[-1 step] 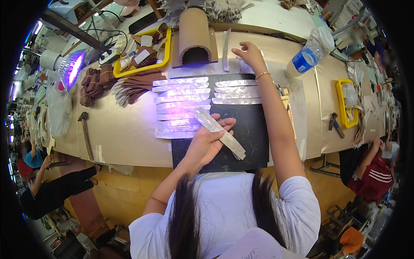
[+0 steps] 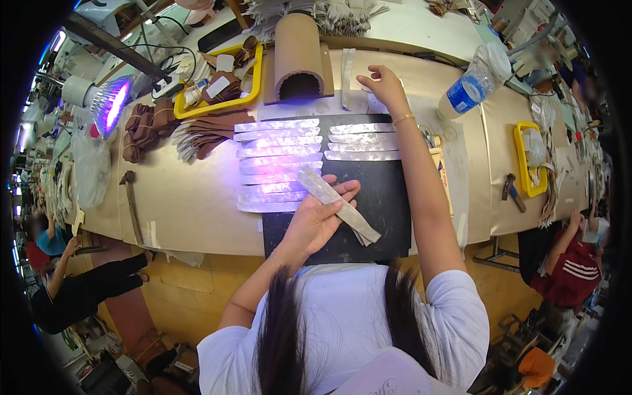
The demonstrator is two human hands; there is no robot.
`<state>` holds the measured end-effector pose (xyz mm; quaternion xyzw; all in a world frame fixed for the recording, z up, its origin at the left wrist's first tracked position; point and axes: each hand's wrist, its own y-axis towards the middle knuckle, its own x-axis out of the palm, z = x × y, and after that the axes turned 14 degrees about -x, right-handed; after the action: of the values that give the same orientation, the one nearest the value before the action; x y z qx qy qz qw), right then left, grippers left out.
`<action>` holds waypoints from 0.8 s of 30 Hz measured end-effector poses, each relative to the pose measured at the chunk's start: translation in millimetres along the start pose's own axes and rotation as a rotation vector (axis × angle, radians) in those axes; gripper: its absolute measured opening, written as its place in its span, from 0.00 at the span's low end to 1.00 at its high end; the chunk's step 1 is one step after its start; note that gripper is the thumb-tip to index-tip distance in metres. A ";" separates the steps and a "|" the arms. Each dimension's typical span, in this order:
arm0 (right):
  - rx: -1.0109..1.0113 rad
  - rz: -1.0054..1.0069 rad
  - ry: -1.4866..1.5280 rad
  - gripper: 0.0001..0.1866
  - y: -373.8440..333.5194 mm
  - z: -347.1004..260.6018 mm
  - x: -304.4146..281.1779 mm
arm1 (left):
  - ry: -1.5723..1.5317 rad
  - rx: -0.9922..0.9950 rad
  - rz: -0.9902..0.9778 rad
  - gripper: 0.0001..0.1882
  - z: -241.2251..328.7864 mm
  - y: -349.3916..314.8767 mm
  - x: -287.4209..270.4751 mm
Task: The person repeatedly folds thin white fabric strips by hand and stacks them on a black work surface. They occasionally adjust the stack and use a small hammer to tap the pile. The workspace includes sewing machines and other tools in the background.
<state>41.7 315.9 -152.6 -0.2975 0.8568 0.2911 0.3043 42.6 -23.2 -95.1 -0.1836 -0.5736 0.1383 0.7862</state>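
My left hand point(image 2: 317, 220) is closed round a small bundle of pale grey strips point(image 2: 334, 203), held slantwise over a black mat point(image 2: 375, 197). On the mat, a left column of shiny pale strips point(image 2: 276, 150) lies in rows, lit purple. A shorter right column of similar strips point(image 2: 362, 138) lies beside it, partly behind my right forearm. My right hand point(image 2: 383, 85) is raised beyond the mat's far edge, fingers bent and apart from the thumb, with nothing visible in it. Left of it, a single pale strip point(image 2: 347, 79) lies lengthwise, not touched.
A brown arched form point(image 2: 297, 56) stands at the back. Yellow trays point(image 2: 217, 104), brown leather bundles point(image 2: 139, 131) and a hammer point(image 2: 131, 207) lie to the left. A lit lamp point(image 2: 108, 105) hangs there. A plastic bottle point(image 2: 467, 92) stands at right, near another hammer point(image 2: 513, 192). Other people work on both sides.
The bundle in my left hand has shifted slightly, its lower end a little further right. My right hand has moved very slightly right.
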 end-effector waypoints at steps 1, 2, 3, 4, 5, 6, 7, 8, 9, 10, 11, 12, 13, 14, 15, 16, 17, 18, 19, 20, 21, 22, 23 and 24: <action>-0.021 -0.020 0.050 0.25 0.9 -1.1 -6.4 | 0.035 0.018 0.027 0.23 3.3 4.0 2.3; -0.028 -0.057 0.105 0.27 -9.7 -10.8 -11.2 | 0.041 0.043 0.013 0.23 2.8 2.9 0.1; -0.032 -0.078 0.222 0.22 -23.7 -20.9 -17.3 | 0.049 0.064 -0.002 0.23 3.3 2.8 -2.7; -0.039 -0.132 0.298 0.20 -40.3 -37.3 -28.6 | 0.056 0.078 -0.017 0.23 2.8 1.9 -5.2; -0.035 -0.176 0.371 0.17 -59.2 -51.8 -42.4 | 0.071 0.076 0.000 0.23 3.7 1.9 -5.1; -0.032 -0.224 0.465 0.14 -79.1 -62.4 -51.8 | 0.086 0.081 0.015 0.23 5.2 2.3 -5.1; -0.028 -0.271 0.555 0.11 -98.9 -73.5 -62.8 | 0.099 0.084 0.027 0.22 7.0 3.9 -4.0; 0.074 -0.314 0.553 0.09 -117.8 -90.9 -72.8 | 0.092 0.099 0.016 0.22 8.1 6.2 -3.6; -0.022 -0.284 0.540 0.09 -136.9 -99.5 -77.3 | 0.084 0.113 0.008 0.22 9.3 8.5 -3.4; 0.000 -0.340 0.517 0.10 -150.6 -111.6 -85.5 | 0.076 0.124 0.001 0.23 10.2 10.5 -2.6; -0.023 -0.329 0.513 0.10 -164.1 -119.6 -87.6 | 0.069 0.133 -0.015 0.21 11.4 12.3 -0.6; -0.047 -0.318 0.509 0.11 -176.2 -125.9 -87.7 | 0.058 0.142 -0.007 0.21 10.7 13.1 0.5; -0.034 -0.314 0.494 0.12 -184.4 -130.3 -87.2 | 0.051 0.150 -0.003 0.21 10.8 15.1 3.0; -0.022 -0.311 0.480 0.12 -191.3 -134.4 -86.2 | 0.044 0.159 0.001 0.20 10.0 16.4 4.1; -0.011 -0.309 0.466 0.13 -196.6 -138.0 -84.7 | 0.044 0.156 0.001 0.19 8.6 16.7 4.2; -0.026 -0.264 0.441 0.13 -199.6 -140.5 -82.4 | 0.039 0.161 -0.006 0.19 7.9 17.8 3.8; -0.042 -0.219 0.417 0.14 -202.3 -142.7 -79.5 | 0.034 0.167 -0.013 0.18 6.7 18.7 2.3; -0.059 -0.176 0.392 0.14 -205.2 -144.5 -78.2 | 0.028 0.174 -0.019 0.18 5.2 18.9 1.1; -0.047 -0.168 0.375 0.17 -207.1 -146.8 -79.2 | 0.024 0.186 -0.017 0.17 4.7 19.0 0.6; -0.115 -0.159 0.335 0.16 -209.3 -146.3 -78.4 | 0.019 0.199 -0.014 0.17 3.8 18.5 0.2; -0.183 -0.150 0.296 0.16 -212.0 -144.3 -76.2 | 0.014 0.213 -0.010 0.17 3.4 18.2 -0.3; -0.251 -0.143 0.254 0.16 -214.8 -142.4 -74.6 | 0.018 0.221 -0.004 0.16 2.3 18.4 -1.6; -0.281 -0.137 0.196 0.15 -216.7 -142.6 -72.7 | 0.022 0.230 0.002 0.16 1.3 18.6 -3.0; -0.310 -0.131 0.138 0.15 -218.2 -144.0 -69.9 | 0.027 0.238 0.008 0.16 0.6 18.6 -3.7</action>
<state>186.0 98.6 -80.4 -0.4151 0.7994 0.3781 0.2138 40.8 -8.1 -106.4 -0.0932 -0.5418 0.2062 0.8095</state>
